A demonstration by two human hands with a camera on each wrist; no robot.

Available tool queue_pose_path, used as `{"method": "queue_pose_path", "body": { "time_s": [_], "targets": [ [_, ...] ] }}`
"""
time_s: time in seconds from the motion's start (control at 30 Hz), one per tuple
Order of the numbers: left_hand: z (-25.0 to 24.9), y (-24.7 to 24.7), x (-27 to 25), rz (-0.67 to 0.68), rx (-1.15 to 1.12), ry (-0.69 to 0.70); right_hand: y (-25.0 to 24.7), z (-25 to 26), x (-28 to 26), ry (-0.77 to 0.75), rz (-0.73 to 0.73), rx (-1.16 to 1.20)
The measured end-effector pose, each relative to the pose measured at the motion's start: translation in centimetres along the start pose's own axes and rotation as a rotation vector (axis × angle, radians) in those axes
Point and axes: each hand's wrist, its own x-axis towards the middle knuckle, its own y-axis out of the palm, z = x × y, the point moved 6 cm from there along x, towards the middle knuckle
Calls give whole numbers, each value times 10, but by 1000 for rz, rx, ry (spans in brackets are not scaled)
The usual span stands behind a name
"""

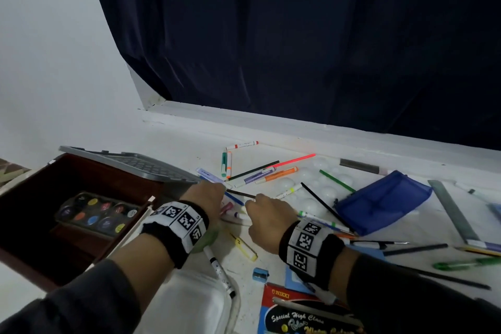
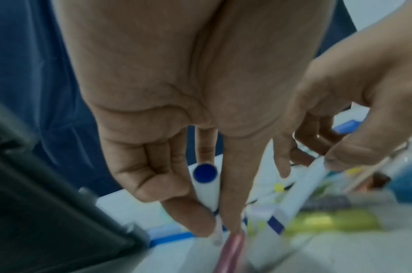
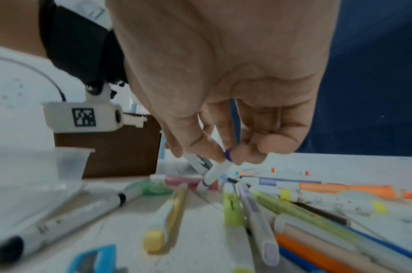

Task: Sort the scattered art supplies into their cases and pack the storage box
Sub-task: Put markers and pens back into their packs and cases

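My left hand (image 1: 210, 196) is just right of the brown storage box (image 1: 89, 173). In the left wrist view its thumb and fingers (image 2: 188, 208) pinch a white marker with a blue end cap (image 2: 205, 182). My right hand (image 1: 264, 213) is close beside it. It pinches a white marker with a purple band (image 3: 215, 171), tip down over a pile of markers (image 3: 293, 199). A paint palette (image 1: 95, 215) lies inside the box. An open blue mesh pouch (image 1: 379, 202) lies to the right.
A grey lid (image 1: 130, 163) leans behind the box. Near me lie a white case (image 1: 189, 304), a blue sharpener (image 1: 260, 274) and a watercolour pack (image 1: 303, 312). A metal ruler (image 1: 452, 211) lies far right. A clear cup (image 3: 67, 162) stands left of the markers.
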Motion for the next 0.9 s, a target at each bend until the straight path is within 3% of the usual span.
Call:
{"method": "queue_pose_path", "body": {
  "time_s": [0.17, 0.37, 0.47, 0.6, 0.73, 0.9],
  "targets": [
    [-18, -29, -28, -279, -283, 91, -23, -31, -34, 114, -133, 186],
    [-51, -65, -93, -529, -871, 248, -42, -101, -114, 269, -498, 729],
    [-73, -65, -115, -501, -1266, 309, -39, -132, -162, 374, -603, 896],
    [-111, -44, -131, -428, -1565, 344, -19, -160, -221, 577, -740, 1305],
    [-153, -12, -137, -278, -1746, 330, 8, -165, -265, 722, -780, 1722],
    [-200, 9, -142, -193, -1783, 318, 24, -170, -310, 803, -702, 1849]
  ]
}}
